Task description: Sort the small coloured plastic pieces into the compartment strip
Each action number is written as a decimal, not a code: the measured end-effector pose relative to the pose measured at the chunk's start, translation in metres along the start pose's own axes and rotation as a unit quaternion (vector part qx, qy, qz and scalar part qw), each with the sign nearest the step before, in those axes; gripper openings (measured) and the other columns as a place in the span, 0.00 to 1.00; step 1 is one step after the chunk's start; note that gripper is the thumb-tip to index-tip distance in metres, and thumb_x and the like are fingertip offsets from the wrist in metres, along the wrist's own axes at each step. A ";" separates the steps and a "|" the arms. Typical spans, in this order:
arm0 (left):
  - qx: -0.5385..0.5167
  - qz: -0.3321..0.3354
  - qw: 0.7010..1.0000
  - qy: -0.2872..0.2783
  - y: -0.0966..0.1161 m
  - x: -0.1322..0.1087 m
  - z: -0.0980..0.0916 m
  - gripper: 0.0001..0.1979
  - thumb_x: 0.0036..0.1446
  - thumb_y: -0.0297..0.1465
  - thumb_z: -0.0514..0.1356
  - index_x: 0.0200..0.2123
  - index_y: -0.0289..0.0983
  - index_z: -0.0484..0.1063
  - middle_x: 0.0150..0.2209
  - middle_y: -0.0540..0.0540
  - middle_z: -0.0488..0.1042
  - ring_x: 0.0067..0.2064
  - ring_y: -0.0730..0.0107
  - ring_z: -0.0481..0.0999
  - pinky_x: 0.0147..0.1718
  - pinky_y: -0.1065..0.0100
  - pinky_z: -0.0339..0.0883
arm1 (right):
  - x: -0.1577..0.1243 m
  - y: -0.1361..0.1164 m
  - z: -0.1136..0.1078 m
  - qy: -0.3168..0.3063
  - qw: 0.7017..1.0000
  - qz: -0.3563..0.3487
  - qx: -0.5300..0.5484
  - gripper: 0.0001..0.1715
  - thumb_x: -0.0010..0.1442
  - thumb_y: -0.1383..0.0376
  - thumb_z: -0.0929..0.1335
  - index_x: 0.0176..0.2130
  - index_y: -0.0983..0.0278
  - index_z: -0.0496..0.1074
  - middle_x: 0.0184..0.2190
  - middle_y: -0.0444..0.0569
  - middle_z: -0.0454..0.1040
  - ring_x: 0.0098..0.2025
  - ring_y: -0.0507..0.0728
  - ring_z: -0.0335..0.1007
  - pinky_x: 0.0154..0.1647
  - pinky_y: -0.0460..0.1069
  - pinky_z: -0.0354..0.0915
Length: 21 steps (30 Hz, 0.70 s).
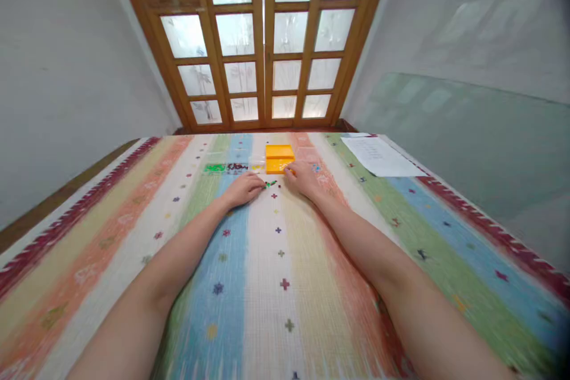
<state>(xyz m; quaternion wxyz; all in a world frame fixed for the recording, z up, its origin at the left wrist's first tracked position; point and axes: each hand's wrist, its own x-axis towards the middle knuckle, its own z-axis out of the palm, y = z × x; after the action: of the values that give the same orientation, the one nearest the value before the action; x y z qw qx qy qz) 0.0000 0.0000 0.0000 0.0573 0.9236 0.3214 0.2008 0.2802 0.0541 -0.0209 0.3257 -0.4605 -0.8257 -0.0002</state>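
The small green piece (271, 183) lies on the striped tablecloth (265, 285) at the fingertips of the left hand (244, 188), its long axis running mostly sideways, the right end tipped a little toward the far edge; it is too small to tell which end is its front. The left hand's fingers are bent and together, reaching the piece's left end — whether they pinch it, I cannot tell. The right hand (303, 178) curls its fingers at the near right corner of the open yellow box (279, 151); its grip is hidden too. The box looks like smooth, glossy plastic, rectangular, in two parts. Left of it, see-through compartments hold tiny green bits (215, 168) and dark bits (237, 167). A tiny dark red piece (279, 186) sits just right of the green one. The cloth looks woven, with small printed crosses and stars.
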 end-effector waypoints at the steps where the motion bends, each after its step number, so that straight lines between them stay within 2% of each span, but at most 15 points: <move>1: 0.007 -0.001 1.000 -0.006 0.001 0.000 0.001 0.16 0.72 0.33 0.54 0.52 0.39 0.80 0.50 0.43 0.81 0.53 0.60 0.75 0.60 0.56 0.64 | 0.000 0.000 0.000 -0.003 1.000 0.000 -0.001 0.16 0.73 0.62 0.65 0.41 0.64 0.81 0.41 0.53 0.82 0.45 0.60 0.73 0.50 0.52 0.62; 6: 0.036 -0.008 0.999 -0.016 0.007 0.001 0.004 0.16 0.70 0.33 0.55 0.54 0.40 0.80 0.51 0.41 0.79 0.55 0.57 0.73 0.59 0.55 0.64 | 0.000 -0.001 0.001 -0.022 1.000 -0.013 -0.011 0.16 0.73 0.63 0.64 0.40 0.63 0.81 0.40 0.53 0.81 0.45 0.60 0.73 0.50 0.53 0.61; 10: 0.038 -0.020 0.999 -0.003 0.006 0.000 0.006 0.15 0.69 0.31 0.56 0.52 0.42 0.81 0.49 0.41 0.78 0.54 0.56 0.72 0.58 0.55 0.65 | 0.000 -0.004 -0.002 -0.037 0.998 -0.028 -0.032 0.16 0.73 0.63 0.64 0.41 0.64 0.80 0.41 0.54 0.81 0.45 0.61 0.72 0.50 0.53 0.61; 15: 0.023 -0.043 0.999 0.024 0.000 -0.003 0.009 0.12 0.66 0.30 0.59 0.46 0.42 0.82 0.46 0.43 0.78 0.53 0.57 0.72 0.58 0.54 0.64 | -0.001 -0.021 -0.013 -0.059 0.990 -0.111 -0.069 0.17 0.73 0.63 0.64 0.40 0.64 0.81 0.40 0.55 0.80 0.46 0.62 0.69 0.56 0.57 0.58; 21: 0.005 -0.066 0.996 0.059 -0.004 -0.005 0.010 0.08 0.63 0.31 0.62 0.40 0.41 0.82 0.46 0.43 0.78 0.53 0.56 0.71 0.61 0.52 0.62 | -0.002 -0.044 -0.018 -0.074 0.975 -0.191 -0.086 0.16 0.72 0.64 0.64 0.39 0.63 0.81 0.41 0.55 0.79 0.47 0.62 0.67 0.59 0.58 0.56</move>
<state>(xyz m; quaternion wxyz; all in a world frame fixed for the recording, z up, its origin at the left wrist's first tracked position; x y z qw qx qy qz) -0.0021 0.0002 -0.0118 0.0466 0.8872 0.3859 0.2488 0.2567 0.0222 0.0053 0.2164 -0.3191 -0.9173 -0.0993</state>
